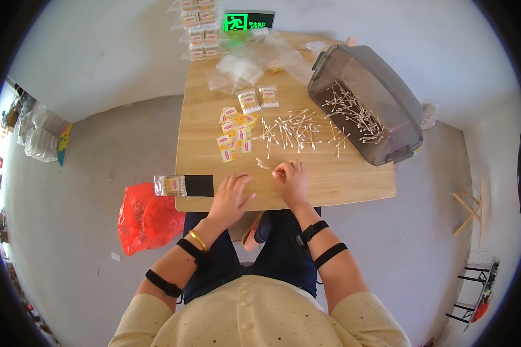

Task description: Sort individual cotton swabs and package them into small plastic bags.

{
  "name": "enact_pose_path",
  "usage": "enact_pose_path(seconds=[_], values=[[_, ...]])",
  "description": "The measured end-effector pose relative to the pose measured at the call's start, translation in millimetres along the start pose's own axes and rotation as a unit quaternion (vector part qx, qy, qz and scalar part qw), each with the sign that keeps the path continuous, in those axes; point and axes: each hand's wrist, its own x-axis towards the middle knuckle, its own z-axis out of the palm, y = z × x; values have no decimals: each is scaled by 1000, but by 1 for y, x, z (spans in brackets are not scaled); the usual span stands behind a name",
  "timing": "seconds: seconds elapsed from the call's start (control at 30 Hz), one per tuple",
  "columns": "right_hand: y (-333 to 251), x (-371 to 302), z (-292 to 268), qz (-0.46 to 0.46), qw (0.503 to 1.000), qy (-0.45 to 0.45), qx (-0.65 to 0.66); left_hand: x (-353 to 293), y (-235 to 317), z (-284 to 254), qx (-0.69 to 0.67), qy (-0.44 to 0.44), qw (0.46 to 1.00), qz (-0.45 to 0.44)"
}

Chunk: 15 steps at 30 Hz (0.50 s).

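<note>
My right hand [292, 180] rests on the wooden table [359, 179] and pinches a few cotton swabs [264, 166] at their ends. My left hand [230, 196] lies flat near the table's front edge with fingers spread, holding nothing. A loose pile of cotton swabs [292, 130] is scattered just beyond both hands. Small yellow paper labels [233, 136] lie to the left of that pile. Two filled little packs [259, 99] sit farther back.
A tilted grey plastic bin [382, 75] with more swabs stands at the right. Clear empty bags [249, 63] and stacked packs [200, 29] lie at the far end. A black pad with a swab pack [182, 185] overhangs the left front corner. A red plastic bag [145, 217] lies on the floor.
</note>
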Motion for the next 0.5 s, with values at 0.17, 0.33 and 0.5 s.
enact_pose_path(seconds=[0.17, 0.33, 0.5], values=[[-9, -14, -6, -40, 998, -27, 28, 19, 4, 34, 223, -84, 968, 83], [-3, -23, -31, -31, 998, -27, 37, 18, -5, 50, 264, -115, 954, 90], [6, -31, -42, -23, 998, -32, 53, 2, -3, 48, 299, -139, 939, 99]])
